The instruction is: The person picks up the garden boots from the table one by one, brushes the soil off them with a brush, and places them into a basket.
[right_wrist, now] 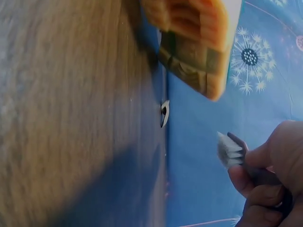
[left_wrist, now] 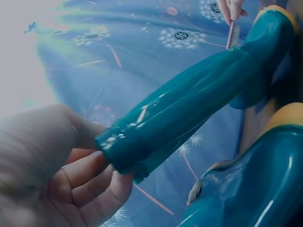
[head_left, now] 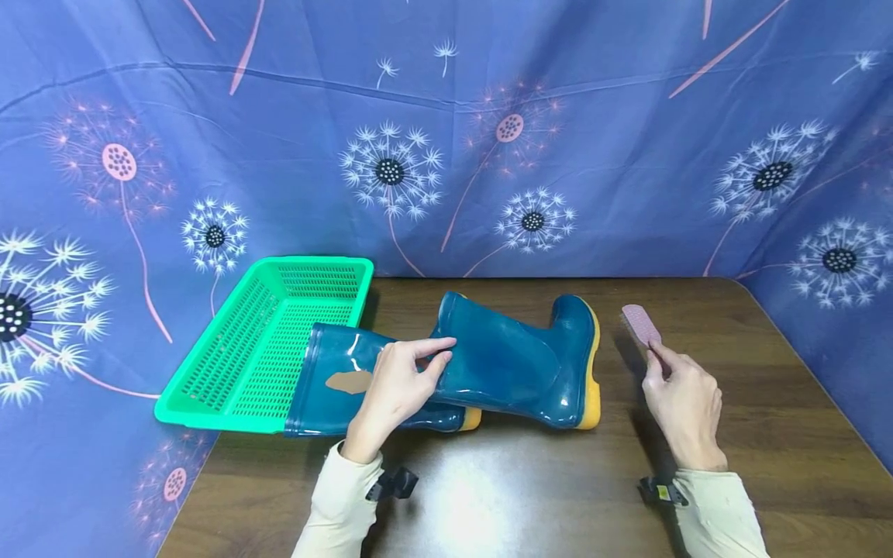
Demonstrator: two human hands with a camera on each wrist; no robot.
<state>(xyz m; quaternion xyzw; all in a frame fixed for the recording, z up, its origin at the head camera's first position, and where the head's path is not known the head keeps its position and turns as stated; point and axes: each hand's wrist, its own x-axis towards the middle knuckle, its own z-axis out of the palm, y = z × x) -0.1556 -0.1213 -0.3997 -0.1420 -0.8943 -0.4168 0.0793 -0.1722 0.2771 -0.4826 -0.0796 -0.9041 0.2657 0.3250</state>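
A teal rubber boot with a yellow sole lies on its side in the middle of the table, toe away from me. My left hand pinches the rim of its shaft between thumb and fingers, plain in the left wrist view. My right hand grips a pink brush by its handle, to the right of the sole and apart from it. Pale bristles show in the right wrist view. A second teal boot lies partly beneath the first, with a tan patch on its shaft; my left hand covers part of it.
The green plastic basket stands at the left, and the second boot's shaft overlaps its right side. Brown wooden table lies under everything. A blue dandelion-print cloth hangs behind and along the sides.
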